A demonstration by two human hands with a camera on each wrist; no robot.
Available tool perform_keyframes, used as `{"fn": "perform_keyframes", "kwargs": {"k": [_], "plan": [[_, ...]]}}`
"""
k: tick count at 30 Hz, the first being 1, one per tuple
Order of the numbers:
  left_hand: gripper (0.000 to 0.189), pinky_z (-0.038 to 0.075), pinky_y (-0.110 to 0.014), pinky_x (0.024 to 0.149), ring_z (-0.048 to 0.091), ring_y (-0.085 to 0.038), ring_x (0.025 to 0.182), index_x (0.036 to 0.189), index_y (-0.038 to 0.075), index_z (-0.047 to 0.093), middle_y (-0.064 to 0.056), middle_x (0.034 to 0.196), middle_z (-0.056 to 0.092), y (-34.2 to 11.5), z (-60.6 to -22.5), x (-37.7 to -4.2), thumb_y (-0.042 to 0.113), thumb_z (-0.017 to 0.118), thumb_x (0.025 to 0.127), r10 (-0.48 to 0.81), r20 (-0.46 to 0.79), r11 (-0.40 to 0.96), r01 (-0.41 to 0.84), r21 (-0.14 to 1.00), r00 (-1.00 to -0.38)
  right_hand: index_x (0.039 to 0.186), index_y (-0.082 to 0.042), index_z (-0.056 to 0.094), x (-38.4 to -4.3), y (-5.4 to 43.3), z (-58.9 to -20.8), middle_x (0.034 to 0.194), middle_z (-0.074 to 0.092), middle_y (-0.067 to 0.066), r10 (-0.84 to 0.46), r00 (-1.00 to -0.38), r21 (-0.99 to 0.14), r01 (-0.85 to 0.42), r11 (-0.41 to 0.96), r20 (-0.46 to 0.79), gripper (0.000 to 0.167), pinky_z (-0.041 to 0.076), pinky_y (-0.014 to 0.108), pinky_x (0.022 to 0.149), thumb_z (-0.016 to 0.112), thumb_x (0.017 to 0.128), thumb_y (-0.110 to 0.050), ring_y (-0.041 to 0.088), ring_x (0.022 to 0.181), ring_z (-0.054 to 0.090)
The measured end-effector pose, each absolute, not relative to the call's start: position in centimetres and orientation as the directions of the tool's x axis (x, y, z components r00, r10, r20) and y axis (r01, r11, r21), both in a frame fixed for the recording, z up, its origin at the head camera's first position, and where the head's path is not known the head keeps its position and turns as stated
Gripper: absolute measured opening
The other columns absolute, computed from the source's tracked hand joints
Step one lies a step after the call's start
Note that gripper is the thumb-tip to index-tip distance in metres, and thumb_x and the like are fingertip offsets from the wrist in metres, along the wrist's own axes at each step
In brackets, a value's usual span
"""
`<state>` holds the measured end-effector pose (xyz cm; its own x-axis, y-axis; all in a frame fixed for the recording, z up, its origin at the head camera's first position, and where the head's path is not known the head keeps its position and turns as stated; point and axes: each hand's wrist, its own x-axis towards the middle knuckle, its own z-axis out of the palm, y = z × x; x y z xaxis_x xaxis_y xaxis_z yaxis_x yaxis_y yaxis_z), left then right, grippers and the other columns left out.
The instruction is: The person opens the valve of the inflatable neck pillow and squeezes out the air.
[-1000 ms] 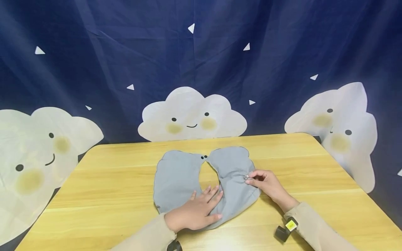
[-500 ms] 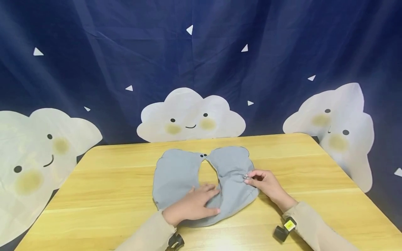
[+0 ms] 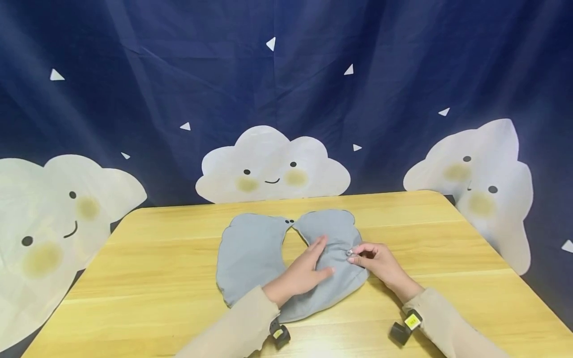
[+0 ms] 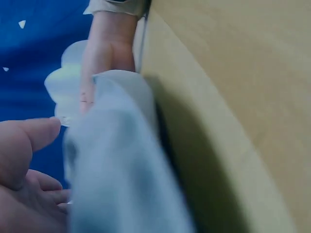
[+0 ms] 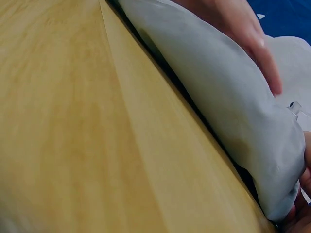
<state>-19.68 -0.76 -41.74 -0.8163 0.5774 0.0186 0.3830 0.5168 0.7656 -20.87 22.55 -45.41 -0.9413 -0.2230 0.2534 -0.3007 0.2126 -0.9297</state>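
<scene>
The pillow (image 3: 252, 248), two soft lobes of matte grey cloth with a gently wavy rim, lies on the table (image 3: 156, 268), its rounded ends just short of the far edge and roughly midway between the far corners; two small black studs (image 3: 289, 222) sit side by side where the ends meet, above a teardrop opening; on the lobe toward the table's right edge, the right hand (image 3: 380, 261) pinches the small, shiny valve (image 3: 349, 252) between thumb and forefinger, and creases run through the cloth there; the left hand (image 3: 300, 275) lies over that same lobe, fingers straight and close together, thumb held apart; whether its palm touches the cloth I cannot tell; the tabletop is smooth, with pale, banded wood grain; past its far edge hangs a creased, dark blue curtain (image 3: 224, 74) with puffy white clouds (image 3: 273, 154).
</scene>
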Motion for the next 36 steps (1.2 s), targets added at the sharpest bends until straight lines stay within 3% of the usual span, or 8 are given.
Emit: {"fn": "perform_keyframes", "kwargs": {"k": [5, 9, 16, 26, 33, 36], "plan": [[0.071, 0.011, -0.041, 0.116, 0.002, -0.021, 0.145, 0.151, 0.004, 0.008, -0.007, 0.158, 0.002, 0.2, -42.5, -20.1, 0.032, 0.047, 0.099, 0.611, -0.03, 0.543, 0.391, 0.743, -0.791, 0.085, 0.008, 0.066, -20.9, 22.7, -45.4, 0.081, 0.067, 0.002, -0.233, -0.939, -0.927, -0.305, 0.218, 0.255, 0.014, 0.046, 0.019, 0.06, 0.073, 0.079, -0.003, 0.005, 0.069, 0.056], [0.07, 0.01, -0.041, 0.116, 0.002, -0.021, 0.144, 0.151, 0.002, 0.006, -0.008, 0.158, -0.001, 0.5, -42.6, -20.2, 0.03, 0.045, 0.1, 0.631, -0.052, 0.558, 0.407, 0.723, -0.774, 0.085, 0.009, 0.066, -20.9, 22.7, -45.4, 0.08, 0.067, 0.003, -0.239, -0.933, -0.923, -0.319, 0.214, 0.267, 0.014, 0.046, 0.019, 0.059, 0.073, 0.079, -0.001, 0.005, 0.069, 0.055], [0.068, 0.01, -0.039, 0.116, 0.007, -0.022, 0.144, 0.15, 0.0, 0.008, -0.011, 0.157, 0.003, 0.7, -42.9, -20.2, 0.027, 0.045, 0.1, 0.638, -0.087, 0.579, 0.402, 0.709, -0.765, 0.084, 0.008, 0.066, -21.0, 22.7, -45.5, 0.081, 0.067, 0.003, -0.246, -0.934, -0.924, -0.313, 0.218, 0.258, 0.011, 0.045, 0.019, 0.06, 0.072, 0.078, 0.0, 0.005, 0.069, 0.055], [0.066, 0.014, -0.042, 0.115, 0.012, -0.025, 0.144, 0.149, -0.003, 0.014, -0.015, 0.156, 0.011, 1.0, -43.7, -19.9, 0.029, 0.045, 0.1, 0.645, -0.063, 0.646, 0.5, 0.578, -0.761, 0.084, 0.006, 0.067, -21.0, 22.8, -45.7, 0.081, 0.067, 0.009, -0.288, -0.919, -0.918, -0.336, 0.212, 0.27, 0.012, 0.045, 0.02, 0.058, 0.073, 0.079, -0.003, 0.006, 0.068, 0.054], [0.066, 0.014, -0.042, 0.116, 0.013, -0.025, 0.144, 0.149, -0.003, 0.015, -0.014, 0.156, 0.012, 1.2, -43.7, -19.8, 0.03, 0.045, 0.1, 0.651, -0.089, 0.682, 0.53, 0.504, -0.754, 0.085, 0.007, 0.067, -20.9, 22.8, -45.6, 0.082, 0.068, 0.004, -0.298, -0.916, -0.915, -0.339, 0.218, 0.268, 0.006, 0.045, 0.02, 0.056, 0.069, 0.079, 0.005, 0.006, 0.068, 0.055], [0.065, 0.013, -0.042, 0.116, 0.012, -0.024, 0.144, 0.149, -0.002, 0.016, -0.014, 0.156, 0.013, 1.2, -43.6, -19.7, 0.03, 0.045, 0.1, 0.652, -0.102, 0.694, 0.538, 0.478, -0.751, 0.085, 0.006, 0.068, -20.9, 22.8, -45.5, 0.082, 0.067, 0.008, -0.3, -0.919, -0.916, -0.329, 0.229, 0.255, 0.008, 0.045, 0.02, 0.056, 0.071, 0.08, 0.001, 0.006, 0.067, 0.053]]}}
